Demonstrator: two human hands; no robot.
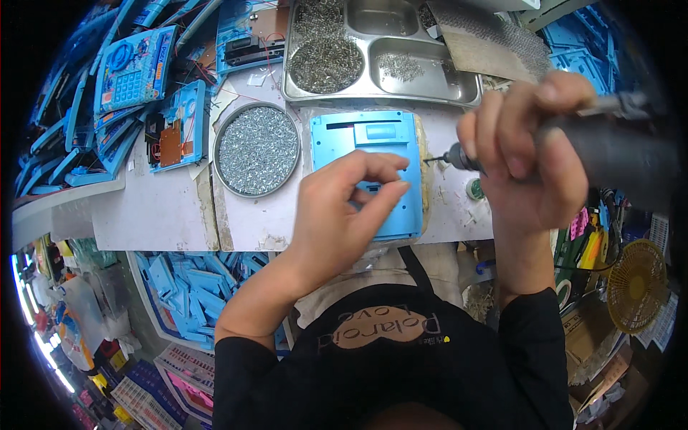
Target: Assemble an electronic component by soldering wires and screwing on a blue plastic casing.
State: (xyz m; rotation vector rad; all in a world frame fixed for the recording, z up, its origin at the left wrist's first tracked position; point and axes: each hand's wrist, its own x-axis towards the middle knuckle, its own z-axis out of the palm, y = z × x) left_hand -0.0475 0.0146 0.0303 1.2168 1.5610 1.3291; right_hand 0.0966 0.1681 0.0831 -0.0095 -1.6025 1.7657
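Note:
A light blue plastic casing (328, 147) lies back side up on the bench in front of me, with a battery-cover-like panel near its far edge. My left hand (331, 201) is over the casing, thumb and forefinger brought together in a pinch. Whatever sits between those fingertips is too small to make out. On the right, my right hand (519, 140) is closed around a dark power screwdriver (609, 154). Its thin bit points left, just beyond the casing's right edge. Left of the casing stands a round metal dish (222, 147) full of small silvery screws.
A steel compartment tray (362, 92) with small metal parts stands at the far side. Blue toy casings (132, 68) with keypads and boards pile up at left. Below the bench edge, a bin holds more blue parts (193, 290). A yellow fan (636, 287) is at lower right.

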